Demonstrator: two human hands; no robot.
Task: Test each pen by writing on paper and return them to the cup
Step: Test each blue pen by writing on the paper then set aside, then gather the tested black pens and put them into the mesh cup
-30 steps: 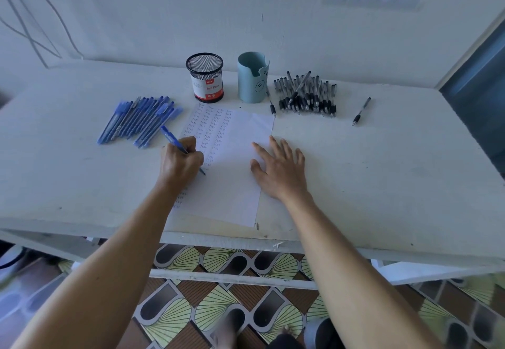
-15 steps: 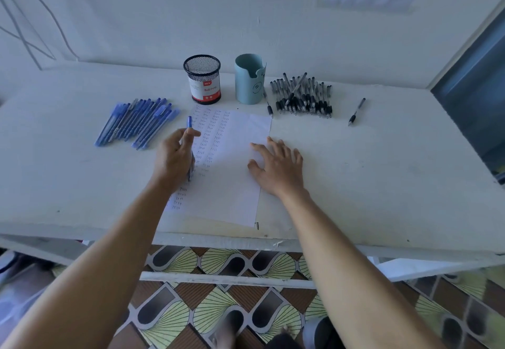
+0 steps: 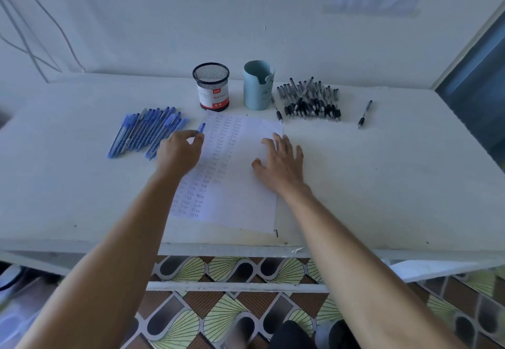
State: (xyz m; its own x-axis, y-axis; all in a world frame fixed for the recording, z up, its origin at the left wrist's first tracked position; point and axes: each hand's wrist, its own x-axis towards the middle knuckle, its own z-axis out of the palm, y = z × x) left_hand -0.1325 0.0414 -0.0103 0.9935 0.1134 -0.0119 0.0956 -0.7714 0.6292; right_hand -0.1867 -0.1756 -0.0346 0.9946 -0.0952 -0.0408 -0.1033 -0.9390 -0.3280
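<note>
The person is sitting at a long white desk and both bare arms are reaching over it. The left hand is curling its fingers round a blue plastic pen and pinching it with the thumb. Only one end of that pen is showing, poking up past the fingers on the far side. This hand is sitting over the left edge of a white sheet of paper, just beside a pile of blue pens lying on the desk to the left. The right hand is lying flat with its fingers spread out, pressing down on the right side of the paper and holding nothing. The paper is lying in the middle of the desk, and rows of little blue words are filling its left part. At the far end of the paper a round black mesh cup with a red and white label is standing up. A light blue cup is standing to its right. To the right of that, a heap of black pens is lying on the desk. One single black pen is lying farther right, apart from the heap. A brown and yellow tiled floor is showing under the near edge of the desk.
</note>
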